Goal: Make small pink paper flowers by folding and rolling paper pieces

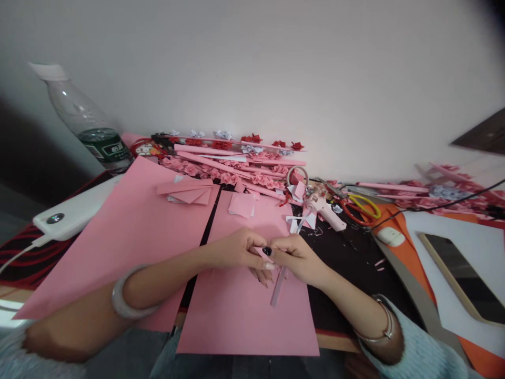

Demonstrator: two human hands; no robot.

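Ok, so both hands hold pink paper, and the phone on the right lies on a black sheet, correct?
Not quite: the head view shows the phone on the right lying on a white sheet, not a black one. The left hand and right hand do hold pink paper.

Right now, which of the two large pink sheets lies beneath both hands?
The middle sheet; the left sheet, nearer the bottle, lies beneath the left forearm instead.
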